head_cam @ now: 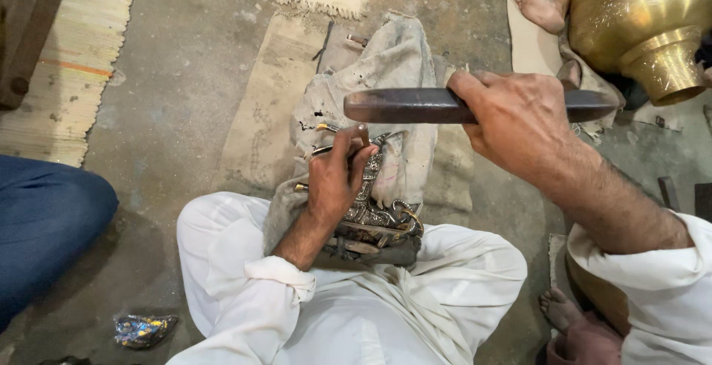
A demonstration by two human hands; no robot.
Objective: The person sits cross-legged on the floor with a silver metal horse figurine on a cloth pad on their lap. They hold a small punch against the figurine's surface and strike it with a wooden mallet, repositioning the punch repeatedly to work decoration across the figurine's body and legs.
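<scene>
My right hand (515, 120) grips a dark wooden bar (404, 105) and holds it level above the work. Below it, my left hand (337, 176) pinches a thin metal punch (363, 136) upright against an ornate embossed metal piece (378, 213). That piece rests on a dark block in my lap, over a dirty grey cloth (393, 68). I sit cross-legged in white clothes. The punch tip is hidden by my fingers.
A large brass vessel (641, 16) stands at the top right, with another person's bare foot (540, 9) beside it. Someone's blue-clad leg (41, 216) is at the left. A crumpled shiny wrapper (142, 329) lies on the concrete floor. Woven mats lie at the top left.
</scene>
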